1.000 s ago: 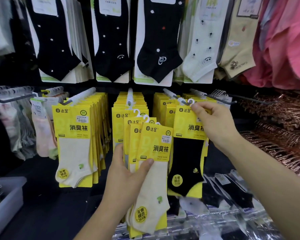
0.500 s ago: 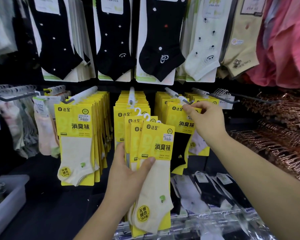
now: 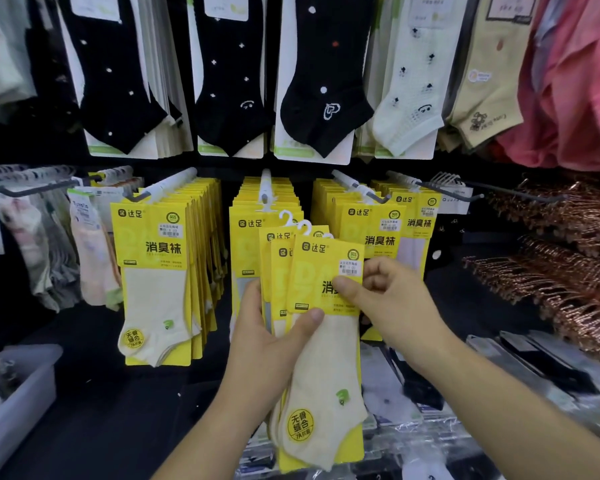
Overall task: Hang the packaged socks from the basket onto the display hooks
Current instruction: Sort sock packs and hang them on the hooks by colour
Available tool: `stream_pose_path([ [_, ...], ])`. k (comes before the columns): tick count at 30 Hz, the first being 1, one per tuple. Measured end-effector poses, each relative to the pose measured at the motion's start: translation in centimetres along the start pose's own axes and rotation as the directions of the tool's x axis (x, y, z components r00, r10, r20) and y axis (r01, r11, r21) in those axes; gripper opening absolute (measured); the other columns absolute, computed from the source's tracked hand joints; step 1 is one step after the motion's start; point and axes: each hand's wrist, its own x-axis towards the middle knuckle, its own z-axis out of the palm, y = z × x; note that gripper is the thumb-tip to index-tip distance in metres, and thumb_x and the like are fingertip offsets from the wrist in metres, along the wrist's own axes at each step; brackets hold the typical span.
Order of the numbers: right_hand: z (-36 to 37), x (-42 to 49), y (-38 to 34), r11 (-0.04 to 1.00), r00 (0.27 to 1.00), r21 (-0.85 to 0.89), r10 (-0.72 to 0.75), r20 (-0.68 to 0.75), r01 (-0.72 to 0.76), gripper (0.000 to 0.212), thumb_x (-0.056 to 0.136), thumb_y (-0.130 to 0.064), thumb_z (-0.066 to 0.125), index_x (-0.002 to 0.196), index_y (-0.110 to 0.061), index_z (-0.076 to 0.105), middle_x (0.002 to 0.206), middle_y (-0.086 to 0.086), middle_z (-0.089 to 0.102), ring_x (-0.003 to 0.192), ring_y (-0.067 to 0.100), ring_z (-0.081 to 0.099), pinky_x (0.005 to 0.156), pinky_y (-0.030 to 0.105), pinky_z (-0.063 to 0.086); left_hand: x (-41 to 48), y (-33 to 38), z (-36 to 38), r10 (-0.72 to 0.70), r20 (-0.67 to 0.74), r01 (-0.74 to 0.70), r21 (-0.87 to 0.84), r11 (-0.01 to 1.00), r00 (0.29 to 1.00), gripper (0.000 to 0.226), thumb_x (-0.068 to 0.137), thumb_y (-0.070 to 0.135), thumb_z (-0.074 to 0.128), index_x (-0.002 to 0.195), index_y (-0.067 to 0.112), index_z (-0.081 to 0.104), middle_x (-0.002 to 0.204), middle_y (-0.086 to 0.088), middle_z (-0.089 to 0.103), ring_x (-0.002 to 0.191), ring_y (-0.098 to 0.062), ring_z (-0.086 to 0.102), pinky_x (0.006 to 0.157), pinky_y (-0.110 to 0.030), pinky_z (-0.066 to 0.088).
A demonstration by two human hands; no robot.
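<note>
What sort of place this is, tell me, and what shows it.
Probably a shop's sock display: yellow sock packs hang in rows on hooks, with copper clothes hangers piled on the right.

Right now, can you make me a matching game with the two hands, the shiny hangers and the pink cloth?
1 left hand
2 right hand
3 copper hangers
4 pink cloth

A top right corner
B pinches the front sock pack
C grips the stack of packs
D right side, middle

Pairs: 1-C, 2-B, 3-D, 4-A

bright even store light on a dark backdrop; edges bowed and motion-blurred, centre sharp.
</note>
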Motion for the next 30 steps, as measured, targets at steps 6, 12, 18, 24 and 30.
stream_pose_path([
  [6,-1.0,0.0,0.2,0.977,0.996,0.194,0.088,-0.001,-0.086,0.038,0.076,-0.033,0.08,0.102,-0.008,0.067,0.091,0.007,0.079,0.087,0.024,0.076,0.083,0.047,0.061,0.0,-0.2,0.2,-0.034,0.012,0.035,-0.065,0.997,0.999,0.037,0.078,0.046,0.082,0.111,0.051,0.066,0.115,0.012,0.079,0.104,-0.01,0.077,0.076,-0.021,0.062],
  [12,-1.5,0.0,-0.2,0.976,0.995,0.208,0.082,-0.051,-0.07,0.033,0.084,-0.019,0.079,0.11,-0.01,0.061,0.096,0.002,0.078,0.092,0.019,0.075,0.082,0.044,0.06,0.0,-0.5,0.0,-0.015,0.008,0.014,0.064,0.998,1.0,0.042,0.079,0.033,0.086,0.105,0.056,0.063,0.108,0.017,0.079,0.098,-0.005,0.077,0.074,-0.022,0.062],
  [18,-3.2,2.0,-2.4,0.994,0.997,-0.087,-0.072,-0.009,0.071,0.008,0.091,-0.026,0.072,0.084,-0.025,0.075,0.079,-0.001,0.07,0.07,0.005,0.063,0.063,0.017,0.052,-0.3,-0.9,-0.1,0.015,0.026,-0.02,0.191,0.981,1.0,0.055,0.087,0.022,0.086,0.106,0.066,0.059,0.108,0.025,0.075,0.098,0.003,0.074,0.076,-0.018,0.061],
  [24,-4.3,3.0,-3.2,0.995,0.992,-0.1,0.013,0.127,-0.001,0.01,0.093,-0.02,0.07,0.085,-0.016,0.075,0.089,0.009,0.07,0.079,0.026,0.057,0.077,0.044,0.045,-0.4,-0.8,-0.1,0.005,0.073,-0.021,0.218,0.976,0.997,0.052,0.091,0.019,0.083,0.106,0.063,0.06,0.108,0.027,0.075,0.096,0.004,0.074,0.072,-0.014,0.059],
  [30,-4.5,3.8,-2.9,0.984,0.998,-0.17,-0.055,0.0,0.054,0.02,0.102,-0.022,0.058,0.086,-0.02,0.07,0.082,0.001,0.071,0.07,0.013,0.061,0.067,0.033,0.055,-0.3,-0.6,0.4,0.006,0.086,-0.025,0.218,0.976,0.996,0.044,0.094,0.033,0.08,0.116,0.062,0.056,0.118,0.029,0.072,0.106,0.005,0.071,0.09,-0.037,0.061],
])
